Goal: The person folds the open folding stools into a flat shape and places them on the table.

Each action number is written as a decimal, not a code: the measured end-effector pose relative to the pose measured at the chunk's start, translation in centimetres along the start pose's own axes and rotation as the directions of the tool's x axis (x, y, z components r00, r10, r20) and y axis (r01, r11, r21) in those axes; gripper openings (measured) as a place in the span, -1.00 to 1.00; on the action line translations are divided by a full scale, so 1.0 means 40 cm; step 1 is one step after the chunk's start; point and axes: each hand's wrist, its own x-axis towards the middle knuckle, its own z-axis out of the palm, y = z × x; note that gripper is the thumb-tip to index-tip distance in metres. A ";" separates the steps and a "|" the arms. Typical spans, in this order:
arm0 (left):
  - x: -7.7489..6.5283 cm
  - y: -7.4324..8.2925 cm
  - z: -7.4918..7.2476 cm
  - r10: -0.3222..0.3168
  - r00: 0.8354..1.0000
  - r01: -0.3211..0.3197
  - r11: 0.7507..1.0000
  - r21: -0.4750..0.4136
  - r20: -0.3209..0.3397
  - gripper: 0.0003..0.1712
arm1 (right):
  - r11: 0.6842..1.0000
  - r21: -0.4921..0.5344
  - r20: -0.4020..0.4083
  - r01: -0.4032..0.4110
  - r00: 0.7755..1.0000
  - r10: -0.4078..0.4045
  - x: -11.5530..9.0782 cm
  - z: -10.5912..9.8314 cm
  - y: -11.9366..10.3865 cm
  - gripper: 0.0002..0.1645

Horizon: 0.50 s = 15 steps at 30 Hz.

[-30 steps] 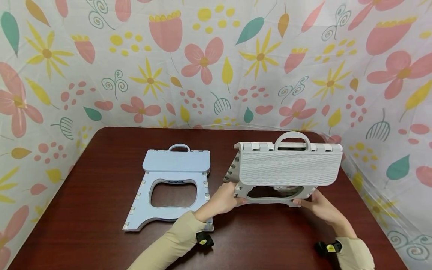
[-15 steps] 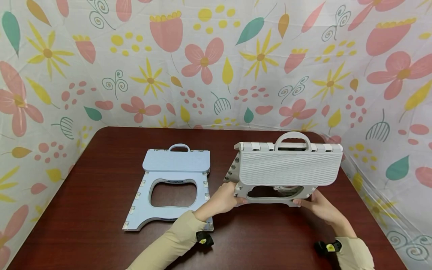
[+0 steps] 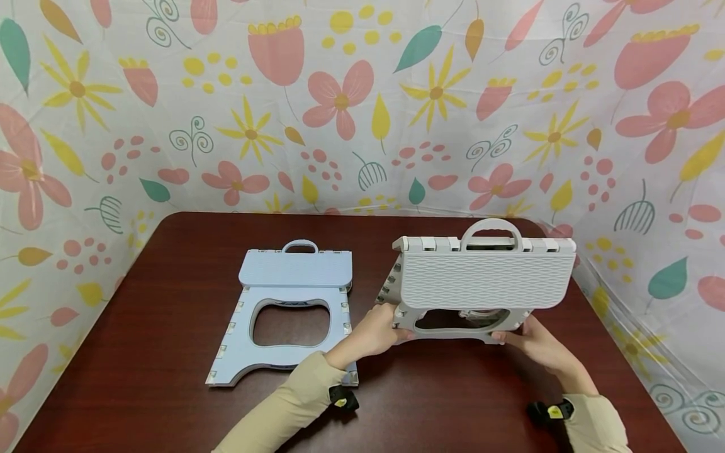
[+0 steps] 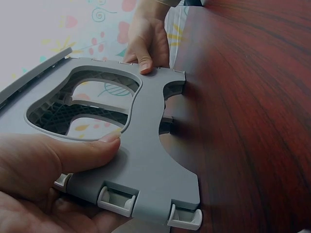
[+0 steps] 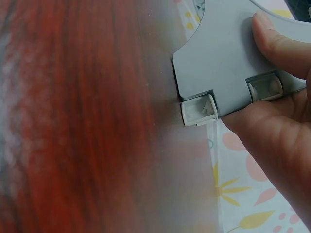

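Observation:
A light grey folding step stool (image 3: 484, 277) stands partly unfolded at the right of the table, its carry handle up and its textured top panel hanging toward me. My left hand (image 3: 378, 328) grips the left edge of its near leg panel, thumb on the front face beside the oval opening, as the left wrist view shows. On the opposite edge my right hand (image 3: 538, 345) holds the same panel, thumb (image 5: 277, 41) on the front and the other fingers behind. A light blue folding step stool (image 3: 297, 270) lies folded flat to the left, its near right corner beside my left forearm.
The dark reddish-brown table (image 3: 141, 352) carries both stools. A flower-patterned sheet (image 3: 340, 163) hangs behind it and along both sides. Black straps with small devices (image 3: 343, 397) sit at both wrists, over beige sleeves.

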 end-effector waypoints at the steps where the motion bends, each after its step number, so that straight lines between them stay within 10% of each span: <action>1: 0.000 0.000 0.000 0.000 1.000 0.000 1.000 -0.001 0.000 -0.66 | 1.000 0.006 -0.001 -0.001 1.000 0.001 0.000 0.000 0.000 -0.27; 15: 0.001 -0.002 -0.002 0.012 1.000 -0.012 1.000 0.007 -0.003 -0.59 | 1.000 0.023 0.008 0.007 1.000 -0.008 0.003 -0.001 -0.001 -0.25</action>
